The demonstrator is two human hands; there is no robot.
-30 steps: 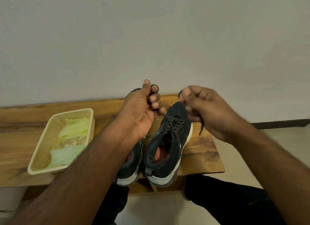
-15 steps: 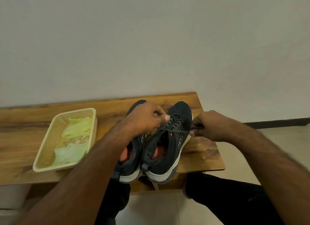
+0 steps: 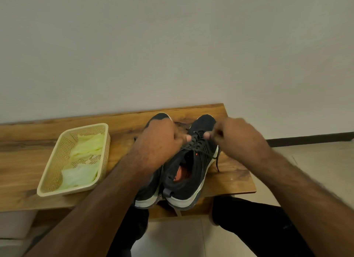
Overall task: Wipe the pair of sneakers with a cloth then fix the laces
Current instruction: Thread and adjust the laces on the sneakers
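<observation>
Black sneaker [image 3: 193, 166] heels overhang table [image 3: 229, 180] edge | hands pinch laces [image 3: 199, 143]

From my remote station I count two dark sneakers [image 3: 191, 166], two hands [image 3: 161, 141] at the laces [image 3: 199, 141], one cream basket [image 3: 57, 172] and two pale green cloths [image 3: 80, 174] on one wooden worktop [image 3: 23, 161].

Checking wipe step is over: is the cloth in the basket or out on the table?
In. The pale green cloth lies crumpled inside the cream basket; neither hand holds it.
</observation>
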